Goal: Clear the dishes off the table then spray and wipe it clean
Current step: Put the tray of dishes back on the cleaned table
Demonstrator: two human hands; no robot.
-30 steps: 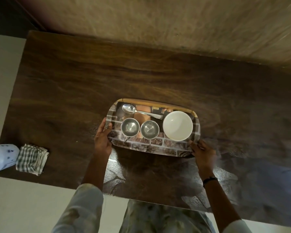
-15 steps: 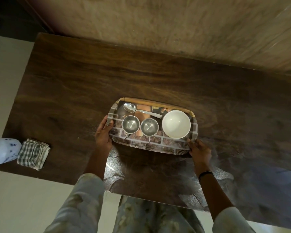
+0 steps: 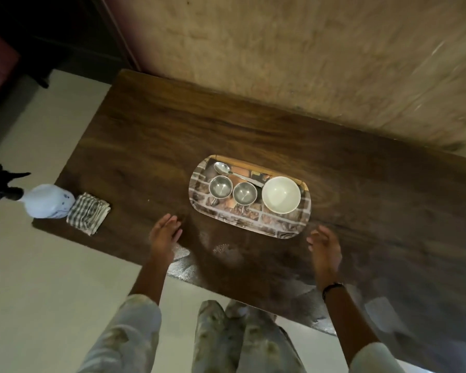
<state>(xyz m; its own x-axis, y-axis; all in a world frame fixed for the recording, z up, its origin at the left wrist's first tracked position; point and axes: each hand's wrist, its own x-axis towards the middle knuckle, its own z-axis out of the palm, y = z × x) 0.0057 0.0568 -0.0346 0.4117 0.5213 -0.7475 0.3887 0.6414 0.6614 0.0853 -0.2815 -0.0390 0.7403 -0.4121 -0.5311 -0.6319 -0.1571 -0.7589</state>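
A patterned tray (image 3: 253, 224) lies on the dark wooden table (image 3: 159, 135). It carries two steel cups (image 3: 219, 186) (image 3: 244, 193), a white bowl (image 3: 281, 194) and a spoon (image 3: 222, 168). My left hand (image 3: 164, 234) hovers over the table, apart from the tray's left end, fingers relaxed and holding nothing. My right hand (image 3: 324, 246) is near the tray's right corner, off the tray, fingers loose and holding nothing. A white spray bottle (image 3: 47, 201) with a black trigger and a folded checked cloth (image 3: 88, 212) sit at the table's left end.
A rough plastered wall (image 3: 307, 63) runs behind the table's far edge. Pale floor (image 3: 38, 278) lies left of and in front of the table. Dark furniture (image 3: 24, 36) stands at the upper left. My patterned clothing shows at the bottom.
Both hands have let go of the tray's ends and pulled back toward me. The tray stays on the table. The view has shifted, bringing the whole spray bottle into sight.
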